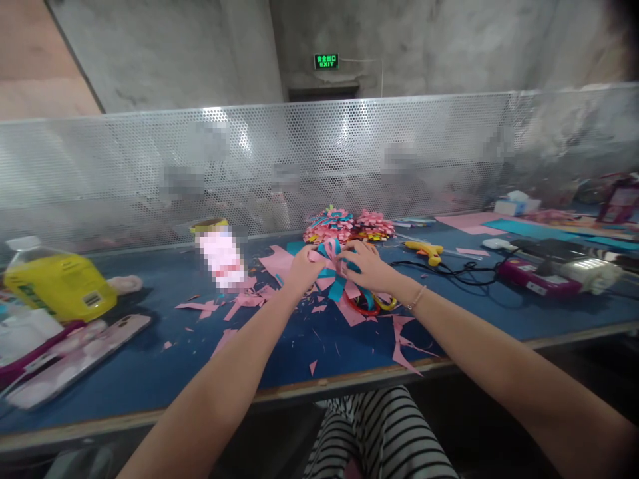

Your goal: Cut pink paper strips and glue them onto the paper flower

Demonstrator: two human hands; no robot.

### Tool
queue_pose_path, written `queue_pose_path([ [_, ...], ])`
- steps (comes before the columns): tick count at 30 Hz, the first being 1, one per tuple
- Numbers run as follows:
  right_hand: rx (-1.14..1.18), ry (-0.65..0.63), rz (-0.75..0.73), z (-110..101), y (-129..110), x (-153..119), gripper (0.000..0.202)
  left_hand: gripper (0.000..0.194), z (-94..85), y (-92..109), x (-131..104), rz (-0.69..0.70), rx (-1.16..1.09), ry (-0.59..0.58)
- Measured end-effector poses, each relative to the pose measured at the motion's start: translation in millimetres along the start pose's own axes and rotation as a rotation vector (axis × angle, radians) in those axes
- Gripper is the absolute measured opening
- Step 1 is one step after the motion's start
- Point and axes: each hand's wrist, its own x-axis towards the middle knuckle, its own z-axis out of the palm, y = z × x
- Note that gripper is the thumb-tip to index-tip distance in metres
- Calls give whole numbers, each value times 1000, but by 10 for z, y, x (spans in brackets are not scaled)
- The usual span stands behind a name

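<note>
Between my hands is a looped bow-like piece of pink and blue paper strips (331,250), held just above the blue table. My left hand (305,267) pinches its left side, thumb and fingers closed on a pink strip. Curled over its right side, the fingers of my right hand (370,267) press on the strips; some fingertips are hidden. Under the right hand lie red and yellow loops (363,306), partly covered, whose kind I cannot make out. Just behind the hands sit a pink and blue paper flower cluster (328,225) and a pink one (373,225).
Pink paper scraps (252,299) litter the table (289,359). A yellow glue gun (424,251) and a purple-and-black device (544,276) with a cord lie right. At left are a yellow-liquid bottle (62,283) and a phone (82,359). A perforated metal panel (319,156) runs behind.
</note>
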Motion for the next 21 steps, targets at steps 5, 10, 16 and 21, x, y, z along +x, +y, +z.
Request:
queue_pose_path([
  [5, -2, -25, 9, 23, 8, -4, 32, 38, 2, -33, 6, -1, 22, -23],
  [10, -2, -17, 11, 12, 2, -6, 31, 46, 7, -72, 24, 1, 61, -41],
  [16, -19, -21, 16, 19, 12, -8, 29, 50, -3, -64, 15, -8, 151, -48],
  [21, 2, -49, -18, 18, 30, -17, 29, 46, -5, -75, 11, -4, 120, -22],
])
